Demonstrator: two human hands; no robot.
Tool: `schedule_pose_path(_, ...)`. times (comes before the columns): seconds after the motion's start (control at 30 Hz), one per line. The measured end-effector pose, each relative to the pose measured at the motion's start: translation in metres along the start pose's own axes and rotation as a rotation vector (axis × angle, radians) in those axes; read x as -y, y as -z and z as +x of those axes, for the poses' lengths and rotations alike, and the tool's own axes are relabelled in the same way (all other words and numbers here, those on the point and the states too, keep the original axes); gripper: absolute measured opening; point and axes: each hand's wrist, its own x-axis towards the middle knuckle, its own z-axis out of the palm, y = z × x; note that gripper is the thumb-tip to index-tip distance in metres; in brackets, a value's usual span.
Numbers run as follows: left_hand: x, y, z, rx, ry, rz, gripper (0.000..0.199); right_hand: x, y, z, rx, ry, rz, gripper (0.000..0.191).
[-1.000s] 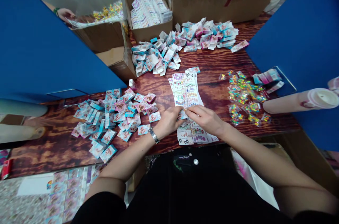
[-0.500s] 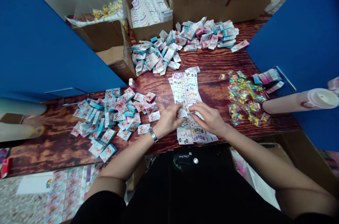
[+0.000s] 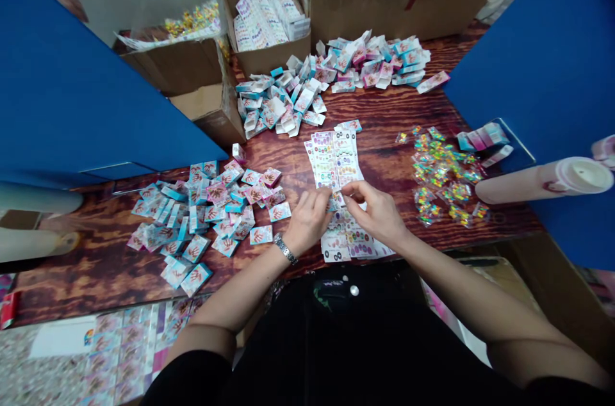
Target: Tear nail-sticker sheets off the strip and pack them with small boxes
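Fingers [image 3: 356,191] curled | left hand [image 3: 307,221], right hand [image 3: 378,214] | over printed sheets [image 3: 334,159]

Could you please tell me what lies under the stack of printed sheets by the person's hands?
The printed sheets lie on a wood-grain table top, visible around their edges. Whatever lies directly beneath the stack is covered and cannot be seen.

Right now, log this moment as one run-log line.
left hand: on printed sheets | right hand: on sheets | left of hands: flat cartons | right of hands: bright packets
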Motion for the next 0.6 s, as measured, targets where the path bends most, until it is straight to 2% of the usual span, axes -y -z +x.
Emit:
schedule_pose_path(0.13,-0.001,0.001,0.001,0.022,0.019,0.002,0.040,-0.005,-0.002,0.002,0.034,-0.098,0.153,0.018)
schedule_pose_path(0.4,-0.001,-0.001,0.000,0.047,-0.009,0.018,0.042,-0.014,-0.006,0.001,0.096,-0.096,0.187,0.024)
schedule_pose_path(0.6,0.001,-0.001,-0.001,0.021,-0.054,0.009,0.043,-0.026,-0.013,0.003,0.094,-0.206,0.456,0.026)
